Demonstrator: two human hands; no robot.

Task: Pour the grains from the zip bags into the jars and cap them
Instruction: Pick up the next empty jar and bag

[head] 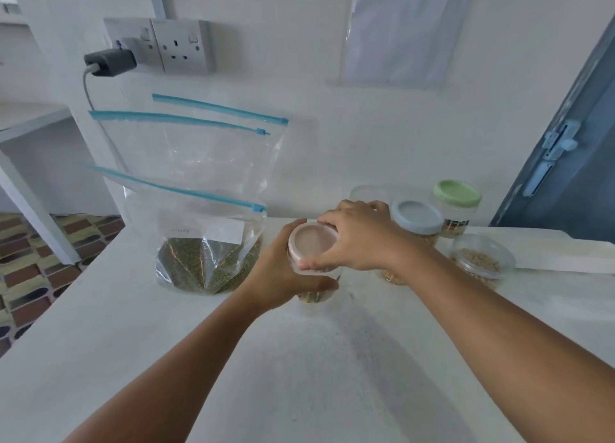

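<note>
A clear jar (pixel 316 298) with green grains in it stands mid-table. My left hand (pixel 283 276) grips its body from the left. A pink lid (pixel 311 243) sits on the jar's mouth, and my right hand (pixel 352 239) grips the lid's rim from above and the right. A zip bag (pixel 206 249) with a blue zipper, holding green grains, stands to the left. Behind it lean two empty-looking zip bags (pixel 206 143) against the wall.
Right of my hands stand a jar with a blue lid (pixel 416 218), a jar with a green lid (pixel 457 193), an open jar of pale grains (pixel 479 259) and a clear lidless jar (pixel 369 193) behind. Wall sockets with a plugged charger (pixel 109 61) are upper left; the table edge drops left.
</note>
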